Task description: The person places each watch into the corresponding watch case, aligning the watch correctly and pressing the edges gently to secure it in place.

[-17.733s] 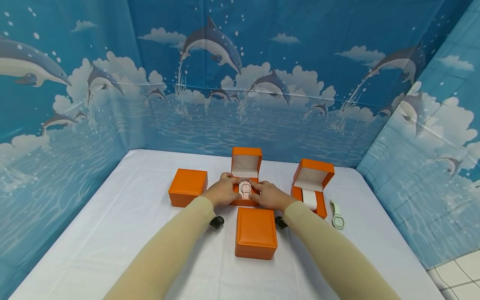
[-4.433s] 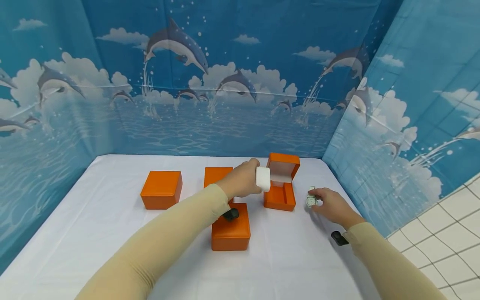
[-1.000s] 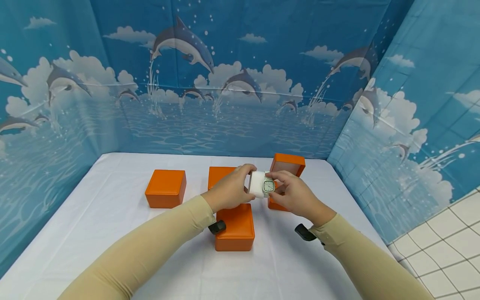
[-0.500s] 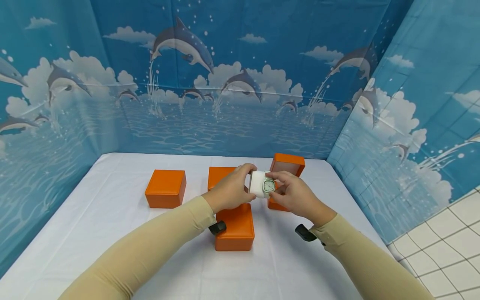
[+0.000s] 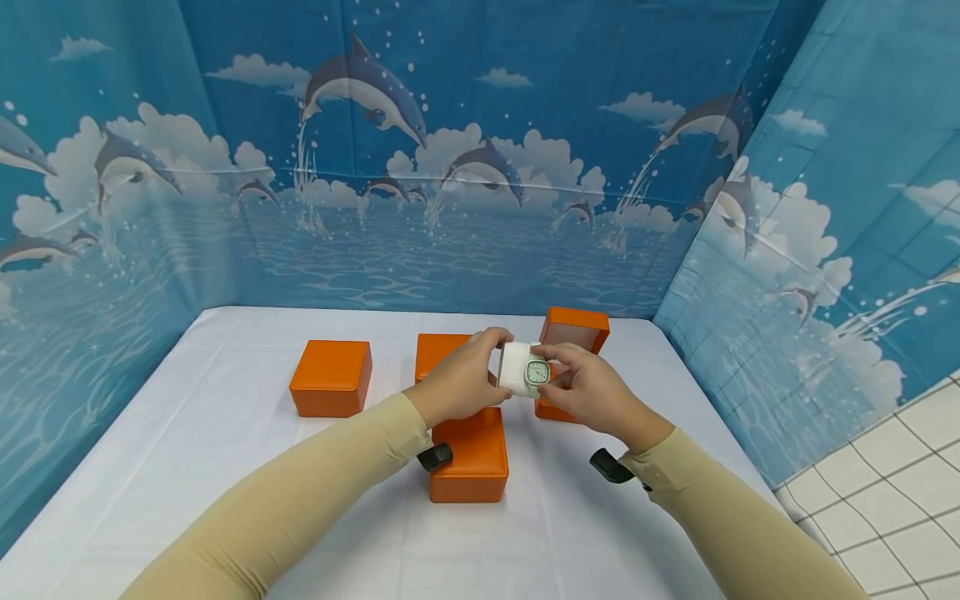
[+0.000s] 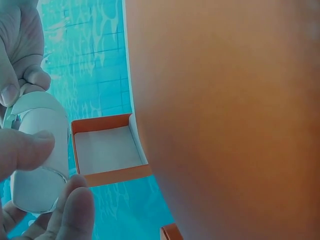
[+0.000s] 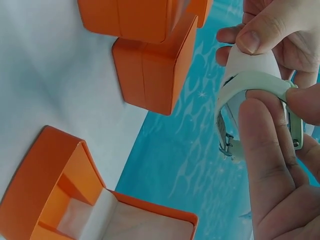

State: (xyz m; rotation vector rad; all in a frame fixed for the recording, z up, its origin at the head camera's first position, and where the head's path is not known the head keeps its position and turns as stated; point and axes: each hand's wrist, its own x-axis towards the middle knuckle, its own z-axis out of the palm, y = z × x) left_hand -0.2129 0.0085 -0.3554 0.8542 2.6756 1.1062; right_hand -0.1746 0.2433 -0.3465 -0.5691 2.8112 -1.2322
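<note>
Above the table, my left hand (image 5: 461,379) grips a white watch cushion (image 5: 514,367) by its left end. Thumb and fingers of my right hand (image 5: 588,387) pinch a pale green wristwatch (image 5: 537,372) with a square face. In the right wrist view the watch strap (image 7: 255,81), its ends joined at the buckle, loops round one end of the cushion (image 7: 252,62), with right-hand fingers inside the loop. Behind the right hand stands an orange watch box (image 5: 577,327) with its lid raised. The left wrist view shows the cushion (image 6: 42,135) between both hands.
One closed orange box (image 5: 330,377) stands at the left and another (image 5: 470,458) at the front, below the left forearm. A third orange box (image 5: 442,350) is partly hidden behind the left hand. A dolphin-print curtain (image 5: 450,250) borders the white table (image 5: 360,533).
Since the oldest frame, the middle box holding the pink watch was closed, the cushion left the right box, and the green watch was lifted and brought to it. The last second shows almost no motion.
</note>
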